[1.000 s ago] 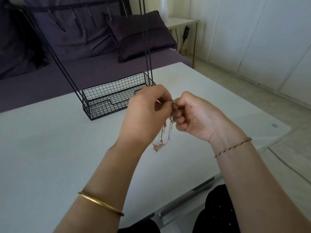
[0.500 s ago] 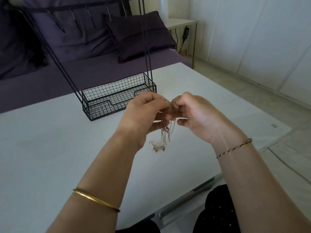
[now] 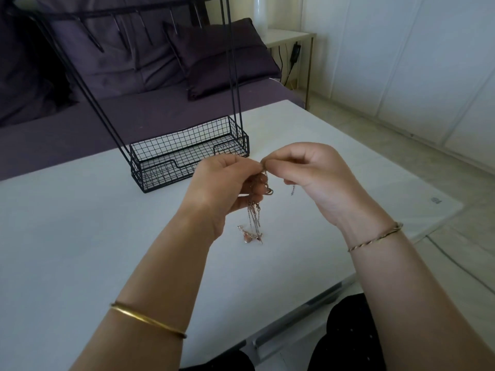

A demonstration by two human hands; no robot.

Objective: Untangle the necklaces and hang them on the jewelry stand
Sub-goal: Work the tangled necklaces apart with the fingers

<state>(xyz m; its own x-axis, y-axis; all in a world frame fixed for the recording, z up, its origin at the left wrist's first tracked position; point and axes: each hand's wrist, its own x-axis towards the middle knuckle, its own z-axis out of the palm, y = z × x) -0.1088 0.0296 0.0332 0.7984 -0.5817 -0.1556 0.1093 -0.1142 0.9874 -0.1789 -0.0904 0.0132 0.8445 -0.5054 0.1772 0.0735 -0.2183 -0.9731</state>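
Hands meet above the table [image 3: 80,236], fingertips almost touching. The left hand [image 3: 225,183] pinches the top of the necklaces [image 3: 254,210] between thumb and curled fingers; the right hand [image 3: 308,172] pinches a strand at the same knot, with a short loose end dangling under its palm. The tangle of thin chains hangs down, its lower end resting on the white tabletop. Behind the hands sits the stand [image 3: 187,156], black wire with a mesh basket base and tall slanted rods, well clear of the chains. A plain gold bangle [image 3: 147,319] circles the left forearm, a twisted bracelet [image 3: 375,236] the right wrist.
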